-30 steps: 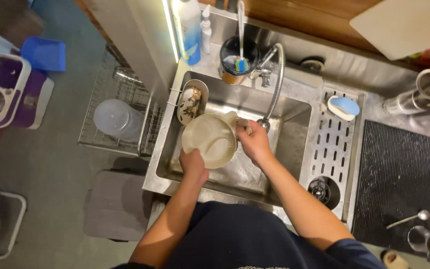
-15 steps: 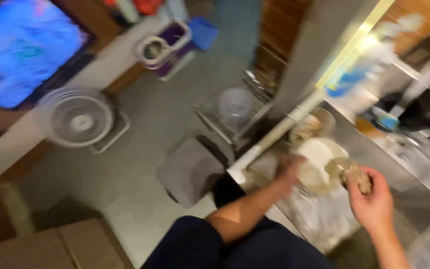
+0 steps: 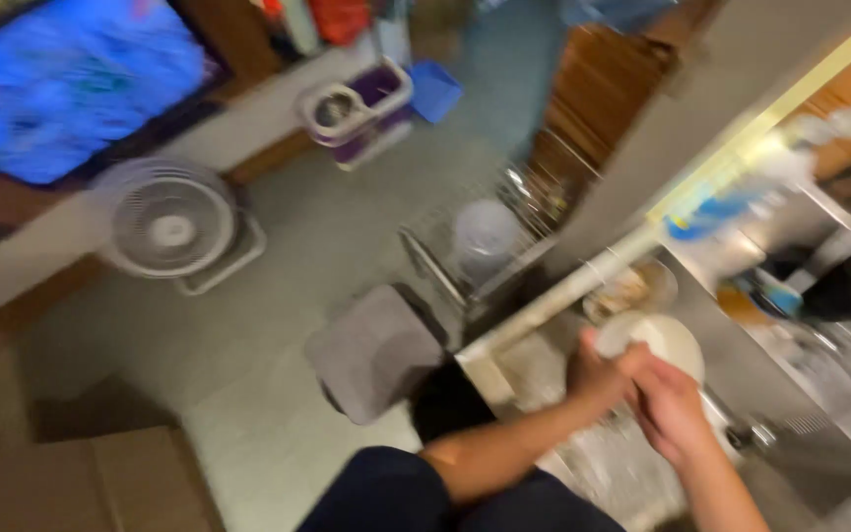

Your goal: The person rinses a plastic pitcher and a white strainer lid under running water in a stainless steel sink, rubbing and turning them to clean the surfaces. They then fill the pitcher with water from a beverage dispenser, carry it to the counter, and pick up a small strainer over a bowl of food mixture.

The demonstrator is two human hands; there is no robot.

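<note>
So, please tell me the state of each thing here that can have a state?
Screen: switched on, glowing blue.
Floor fan: upright; spinning or not, cannot tell.
White bowl: held over the sink.
Left hand: gripping the bowl.
Right hand: on the bowl.

Glossy white bowl [image 3: 664,340], metal sink [image 3: 810,463]

Two hands, the left hand [image 3: 598,374] and the right hand [image 3: 670,409], meet at one white bowl [image 3: 664,340]. On the floor stand one white fan [image 3: 169,225], one grey stool [image 3: 374,350] and one mop bucket [image 3: 352,108]. One wire rack [image 3: 480,251] carries one clear lidded container [image 3: 485,234].
</note>
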